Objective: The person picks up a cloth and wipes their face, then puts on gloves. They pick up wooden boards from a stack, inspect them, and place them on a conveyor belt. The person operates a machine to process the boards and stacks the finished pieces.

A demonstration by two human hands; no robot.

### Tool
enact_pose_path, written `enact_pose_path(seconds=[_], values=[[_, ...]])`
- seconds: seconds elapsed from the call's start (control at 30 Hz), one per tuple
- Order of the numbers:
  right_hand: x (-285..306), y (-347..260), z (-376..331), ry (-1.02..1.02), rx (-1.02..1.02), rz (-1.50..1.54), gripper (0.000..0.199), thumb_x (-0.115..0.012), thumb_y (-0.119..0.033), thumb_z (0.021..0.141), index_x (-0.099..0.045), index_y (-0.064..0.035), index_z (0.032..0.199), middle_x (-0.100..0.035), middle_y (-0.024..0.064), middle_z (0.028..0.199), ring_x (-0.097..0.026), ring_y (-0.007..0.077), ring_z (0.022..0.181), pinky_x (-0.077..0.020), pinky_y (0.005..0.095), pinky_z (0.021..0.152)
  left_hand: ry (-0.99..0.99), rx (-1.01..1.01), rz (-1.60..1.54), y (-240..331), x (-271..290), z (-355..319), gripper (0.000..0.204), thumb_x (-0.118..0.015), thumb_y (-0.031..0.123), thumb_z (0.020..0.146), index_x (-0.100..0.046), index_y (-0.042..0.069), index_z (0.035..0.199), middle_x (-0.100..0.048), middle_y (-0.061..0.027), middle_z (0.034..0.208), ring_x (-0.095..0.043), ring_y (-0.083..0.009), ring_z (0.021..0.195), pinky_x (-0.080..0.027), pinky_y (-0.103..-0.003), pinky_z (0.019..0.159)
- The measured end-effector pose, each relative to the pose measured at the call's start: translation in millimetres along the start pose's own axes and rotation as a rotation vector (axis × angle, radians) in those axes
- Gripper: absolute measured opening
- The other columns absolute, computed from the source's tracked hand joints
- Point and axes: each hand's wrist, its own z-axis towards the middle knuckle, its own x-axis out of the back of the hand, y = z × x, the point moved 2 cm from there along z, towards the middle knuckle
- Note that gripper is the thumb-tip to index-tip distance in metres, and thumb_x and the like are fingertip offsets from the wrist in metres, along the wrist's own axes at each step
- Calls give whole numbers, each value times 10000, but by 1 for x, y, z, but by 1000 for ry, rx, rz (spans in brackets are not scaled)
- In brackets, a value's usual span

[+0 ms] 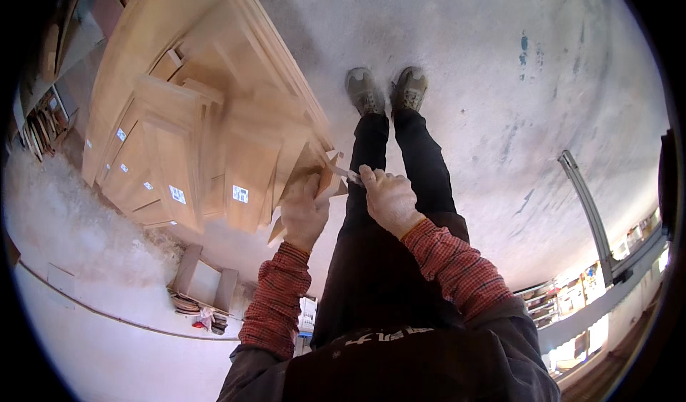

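My left hand [304,212] grips a board [327,178]. My right hand [391,198] pinches a slim tool [350,175] at its edge.

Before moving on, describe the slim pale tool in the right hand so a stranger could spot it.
Start at the black-trousered legs and find the right hand in front of them. The slim pale tool juts left from it toward the brown board in the left hand, narrower and whiter than that board.
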Motion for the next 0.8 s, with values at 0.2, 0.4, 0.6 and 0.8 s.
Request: enact_pose_path(seconds=[0.2,0.4,0.6,0.8], values=[[8,-10,12,25,49,169,416,-645,-342,1006,-573,-54,1297,-728,127,893,-746,343,743,-576,476,663,75,-7,-63,-2,-12,-5,509,-739,126,842,-659,-3,1328,-662,-217,1344,-664,-433,1156,-560,-501,957],[6,4,17,75,64,133,263,-615,-284,1017,-621,-51,1139,-729,139,904,-758,334,766,-588,458,669,23,40,-16,-2,-15,-4,530,-739,142,836,-652,27,1346,-674,-204,1287,-684,-421,1113,-581,-500,908],[-2,-2,25,48,10,207,200,-586,-248,1041,-580,-52,1081,-718,183,933,-733,397,810,-583,514,699,135,-77,-40,-9,-17,0,499,-734,139,865,-664,45,1350,-697,-215,1273,-695,-432,1114,-584,-495,921],[-13,5,33,36,-52,272,262,-538,-295,1081,-578,-36,1073,-734,206,877,-730,431,785,-579,535,698,98,-26,-6,-8,-18,-5,458,-716,127,892,-655,20,1334,-690,-205,1315,-692,-424,1141,-579,-482,952]])
